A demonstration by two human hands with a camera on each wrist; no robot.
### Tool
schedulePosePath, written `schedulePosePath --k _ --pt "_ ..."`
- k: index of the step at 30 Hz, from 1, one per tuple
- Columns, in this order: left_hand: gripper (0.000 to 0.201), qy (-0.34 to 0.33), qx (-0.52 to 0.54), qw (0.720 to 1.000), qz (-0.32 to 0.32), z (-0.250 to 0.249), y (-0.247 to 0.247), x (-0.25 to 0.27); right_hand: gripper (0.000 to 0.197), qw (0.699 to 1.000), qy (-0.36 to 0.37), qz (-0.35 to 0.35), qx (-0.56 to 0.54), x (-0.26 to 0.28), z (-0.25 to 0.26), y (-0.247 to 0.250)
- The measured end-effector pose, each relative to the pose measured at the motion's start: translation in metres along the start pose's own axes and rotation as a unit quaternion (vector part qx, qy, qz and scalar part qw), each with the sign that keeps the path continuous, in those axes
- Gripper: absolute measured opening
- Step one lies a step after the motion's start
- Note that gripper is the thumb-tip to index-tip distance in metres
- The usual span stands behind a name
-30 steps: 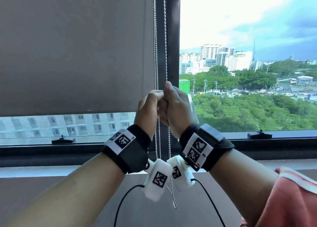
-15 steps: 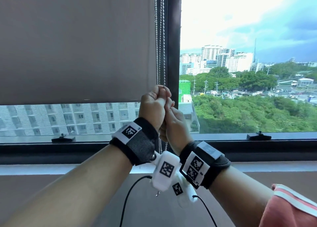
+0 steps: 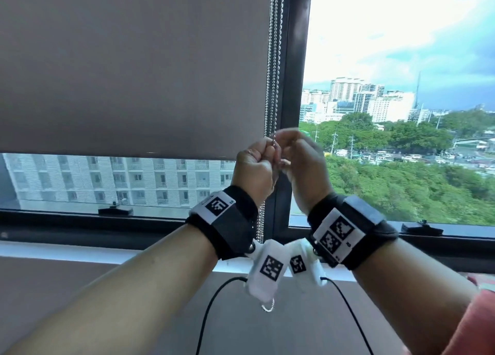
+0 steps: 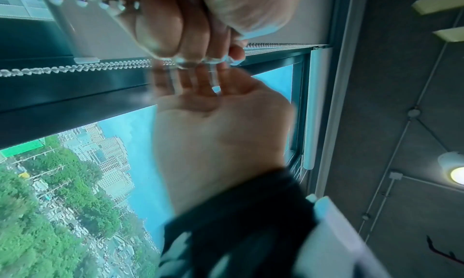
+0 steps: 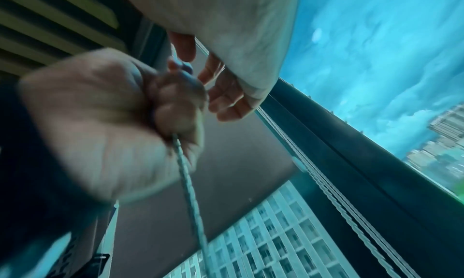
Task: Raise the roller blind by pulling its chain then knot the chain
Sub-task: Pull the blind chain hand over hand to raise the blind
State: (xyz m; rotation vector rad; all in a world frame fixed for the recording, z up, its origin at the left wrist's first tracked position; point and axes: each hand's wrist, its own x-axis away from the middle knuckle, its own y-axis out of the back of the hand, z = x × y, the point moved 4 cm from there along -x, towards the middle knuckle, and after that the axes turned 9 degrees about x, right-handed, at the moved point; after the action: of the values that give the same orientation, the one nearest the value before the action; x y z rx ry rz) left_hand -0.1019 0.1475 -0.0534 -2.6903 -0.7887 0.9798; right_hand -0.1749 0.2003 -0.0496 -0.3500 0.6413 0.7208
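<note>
A grey roller blind [image 3: 134, 73] covers the upper left pane, its bottom edge a little above my hands. Its metal bead chain [image 3: 272, 86] hangs down along the blind's right edge. My left hand [image 3: 255, 167] is a fist gripping the chain, which leaves the fist downward [image 5: 191, 185] and ends in a loop [image 3: 267, 307] below the wrist cameras. My right hand [image 3: 305, 164] is blurred, level with and right of the left. Its fingers [image 5: 226, 101] are loosely curved beside the left fist [image 5: 100, 123], and I see nothing held in them.
A dark window post [image 3: 294, 86] stands just behind the chain. The sill [image 3: 80, 252] runs below, with black latches [image 3: 115, 210] [image 3: 420, 230] on the frame. Black cables [image 3: 209, 314] hang from the wrist cameras. A pink sleeve [image 3: 476, 328] shows at lower right.
The blind's bottom edge rose early in the second. My left hand climbed the chain and gripped it. My right hand came up from below the left to beside it, loosening its fingers.
</note>
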Motion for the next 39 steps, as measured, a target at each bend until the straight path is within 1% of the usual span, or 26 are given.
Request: schedulePosePath --k 2,4,7,9,13,15,17,19,21,24,26,29,31,34,37,39 --pt "0.034 0.012 0.021 1.000 0.003 0.002 -0.002 0.002 0.025 1.000 0.014 -0.003 0.008 -0.011 0.022 -0.006" --pt "0.036 0.020 0.007 1.000 0.010 0.007 -0.003 0.006 0.029 1.000 0.009 0.011 0.003 -0.021 0.041 -0.012" --pt "0.038 0.031 -0.015 0.999 0.023 0.013 0.000 0.012 0.036 0.998 -0.040 0.041 -0.037 -0.029 0.057 -0.021" --pt "0.039 0.025 -0.019 0.999 0.031 0.014 0.002 0.013 0.040 0.996 -0.070 0.038 -0.038 -0.029 0.058 -0.025" --pt "0.037 0.023 -0.023 0.998 0.044 0.009 -0.001 0.017 0.047 0.998 -0.054 0.018 -0.019 -0.025 0.058 -0.027" --pt "0.035 0.027 -0.030 0.998 0.052 0.007 0.000 0.018 0.047 0.998 -0.048 0.013 -0.027 -0.024 0.058 -0.027" --pt "0.038 0.034 -0.061 0.996 0.059 0.007 0.003 0.019 0.046 0.998 -0.041 0.014 -0.038 -0.024 0.058 -0.027" --pt "0.039 0.049 -0.085 0.994 0.056 0.008 0.008 0.018 0.044 0.999 -0.032 0.014 -0.037 -0.023 0.057 -0.027" --pt "0.027 0.061 -0.090 0.993 0.054 0.007 0.010 0.017 0.044 0.999 -0.025 0.014 -0.042 -0.021 0.053 -0.026" --pt "0.026 0.044 -0.142 0.988 0.039 0.005 0.011 0.015 0.045 0.998 -0.010 0.014 -0.053 -0.015 0.044 -0.024" --pt "0.024 0.029 -0.153 0.987 0.032 0.005 0.013 0.013 0.046 0.999 -0.007 0.010 -0.052 -0.012 0.037 -0.020" --pt "0.034 0.005 -0.132 0.991 0.027 0.000 0.013 0.009 0.045 0.999 -0.016 0.004 -0.047 -0.009 0.026 -0.014" --pt "0.036 -0.014 -0.110 0.993 0.025 -0.004 0.009 0.006 0.046 0.999 -0.015 0.005 -0.043 -0.005 0.019 -0.012" --pt "0.034 -0.038 -0.106 0.994 0.005 -0.012 0.002 0.002 0.050 0.998 -0.024 0.011 -0.049 0.005 0.013 -0.016" --pt "0.034 -0.039 -0.087 0.995 -0.009 -0.016 -0.005 -0.004 0.042 0.997 -0.037 0.011 -0.059 0.017 0.003 -0.020" --pt "0.032 -0.038 -0.073 0.997 -0.013 -0.021 -0.008 -0.007 0.042 0.997 -0.061 0.014 -0.048 0.025 -0.009 -0.020"
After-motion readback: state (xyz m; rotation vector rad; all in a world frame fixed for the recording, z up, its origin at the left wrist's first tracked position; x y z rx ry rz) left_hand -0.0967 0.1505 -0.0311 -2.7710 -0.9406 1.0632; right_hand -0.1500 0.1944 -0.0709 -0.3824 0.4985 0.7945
